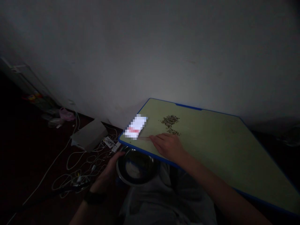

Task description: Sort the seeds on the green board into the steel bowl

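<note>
My left hand (110,170) grips the rim of a metal bowl (137,168) held below the near edge of a green table with a blue border (220,140). My right hand (167,145) lies flat on the table near that edge, fingers stretched out toward the left. A small heap of dark grains (171,122) sits on the table just beyond the right hand's fingers. A blurred white and red rectangle (136,127) lies at the table's left corner, close to the fingertips. The scene is dim.
A tangle of white cables (82,168) and a power strip (112,143) lie on the dark floor at left, beside a grey flat box (89,135). A pale wall (150,56) rises behind the table. A pink bag (66,114) lies near the wall.
</note>
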Action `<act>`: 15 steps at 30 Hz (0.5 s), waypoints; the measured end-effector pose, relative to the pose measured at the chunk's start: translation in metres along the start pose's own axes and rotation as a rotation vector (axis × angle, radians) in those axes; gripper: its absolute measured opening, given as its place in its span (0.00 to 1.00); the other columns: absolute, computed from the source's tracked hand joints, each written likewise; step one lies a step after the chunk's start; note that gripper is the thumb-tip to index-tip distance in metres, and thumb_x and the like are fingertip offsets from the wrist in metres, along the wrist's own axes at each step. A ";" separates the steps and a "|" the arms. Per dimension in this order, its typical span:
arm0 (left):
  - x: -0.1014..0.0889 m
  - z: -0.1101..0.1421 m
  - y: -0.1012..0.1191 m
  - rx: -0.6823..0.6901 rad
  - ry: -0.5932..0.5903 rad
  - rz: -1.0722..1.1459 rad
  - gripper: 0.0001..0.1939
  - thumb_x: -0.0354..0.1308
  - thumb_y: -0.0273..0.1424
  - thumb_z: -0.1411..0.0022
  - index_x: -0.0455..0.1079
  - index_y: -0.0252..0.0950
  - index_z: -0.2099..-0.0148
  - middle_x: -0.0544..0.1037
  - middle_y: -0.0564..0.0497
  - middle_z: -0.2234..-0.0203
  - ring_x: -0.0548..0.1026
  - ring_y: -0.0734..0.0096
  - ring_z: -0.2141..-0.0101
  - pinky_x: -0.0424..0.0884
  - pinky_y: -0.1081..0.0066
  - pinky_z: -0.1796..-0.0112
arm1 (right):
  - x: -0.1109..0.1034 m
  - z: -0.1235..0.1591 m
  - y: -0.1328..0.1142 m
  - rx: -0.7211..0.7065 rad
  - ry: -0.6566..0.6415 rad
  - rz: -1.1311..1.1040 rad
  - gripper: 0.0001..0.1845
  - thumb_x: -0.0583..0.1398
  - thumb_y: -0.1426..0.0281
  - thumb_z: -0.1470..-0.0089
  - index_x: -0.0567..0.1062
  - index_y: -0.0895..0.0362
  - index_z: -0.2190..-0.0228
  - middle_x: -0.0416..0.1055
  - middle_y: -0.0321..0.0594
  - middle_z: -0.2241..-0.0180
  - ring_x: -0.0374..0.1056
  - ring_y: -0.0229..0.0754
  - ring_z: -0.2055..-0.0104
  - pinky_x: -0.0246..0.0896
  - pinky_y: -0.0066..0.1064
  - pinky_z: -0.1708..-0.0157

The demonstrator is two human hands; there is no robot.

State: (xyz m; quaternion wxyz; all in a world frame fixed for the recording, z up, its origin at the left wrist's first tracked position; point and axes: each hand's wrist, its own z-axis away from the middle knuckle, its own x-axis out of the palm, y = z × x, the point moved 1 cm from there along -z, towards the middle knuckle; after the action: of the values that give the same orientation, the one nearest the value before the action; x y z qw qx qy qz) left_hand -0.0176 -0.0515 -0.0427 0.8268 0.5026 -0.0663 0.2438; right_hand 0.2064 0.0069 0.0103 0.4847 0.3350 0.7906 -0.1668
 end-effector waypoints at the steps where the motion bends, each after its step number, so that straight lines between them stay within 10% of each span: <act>1: -0.003 0.002 0.001 0.018 0.031 -0.012 0.05 0.59 0.30 0.53 0.72 0.36 0.79 0.76 0.52 0.85 0.70 0.66 0.81 0.65 0.68 0.74 | 0.000 -0.001 -0.003 -0.016 0.016 -0.007 0.15 0.49 0.70 0.40 0.74 0.55 0.58 0.76 0.41 0.69 0.69 0.38 0.69 0.55 0.29 0.70; 6: -0.018 0.013 0.007 0.173 0.076 -0.073 0.13 0.62 0.20 0.62 0.74 0.38 0.70 0.79 0.52 0.74 0.73 0.60 0.66 0.66 0.69 0.64 | 0.006 -0.011 -0.021 -0.050 0.019 -0.019 0.13 0.51 0.71 0.41 0.73 0.56 0.59 0.75 0.39 0.71 0.68 0.38 0.69 0.54 0.29 0.72; 15: -0.027 -0.005 0.008 0.005 0.106 -0.044 0.11 0.59 0.35 0.55 0.74 0.37 0.67 0.76 0.49 0.81 0.74 0.54 0.67 0.66 0.63 0.65 | 0.014 -0.026 -0.048 -0.052 -0.013 -0.013 0.12 0.54 0.72 0.44 0.72 0.58 0.58 0.73 0.41 0.72 0.66 0.39 0.71 0.48 0.31 0.75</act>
State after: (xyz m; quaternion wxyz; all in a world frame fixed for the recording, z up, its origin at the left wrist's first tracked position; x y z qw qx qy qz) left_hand -0.0454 -0.0529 -0.0479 0.8330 0.4924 -0.0107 0.2521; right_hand 0.1524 -0.0074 0.0075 0.4974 0.3162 0.7935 -0.1515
